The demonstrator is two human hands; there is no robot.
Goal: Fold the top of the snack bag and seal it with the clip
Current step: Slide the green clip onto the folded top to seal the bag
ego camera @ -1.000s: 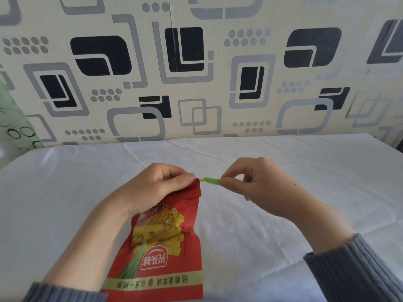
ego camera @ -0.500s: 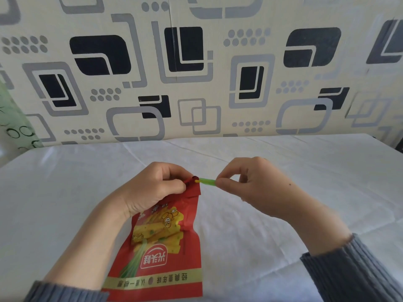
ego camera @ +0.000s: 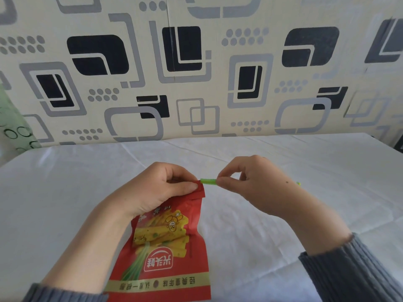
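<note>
A red snack bag point(ego camera: 165, 247) with yellow print lies on the white tablecloth, its bottom edge toward me. My left hand point(ego camera: 157, 188) pinches the bag's folded top between thumb and fingers. My right hand point(ego camera: 255, 184) grips a slim green clip point(ego camera: 208, 181) by its right end. The clip's left tip touches the bag's top right corner. A small green bit shows past the right hand's far side point(ego camera: 298, 183). Whether the clip is over the fold is hidden by my left thumb.
The white tablecloth point(ego camera: 283, 225) covers the table, with creases running across it. A wall with black and grey patterned paper point(ego camera: 196, 62) stands right behind the table. A green patterned object point(ego camera: 11, 127) sits at the far left edge.
My right hand has slid the green clip a little leftward until its tip meets the bag's top corner. The left hand has kept its pinch on the fold.
</note>
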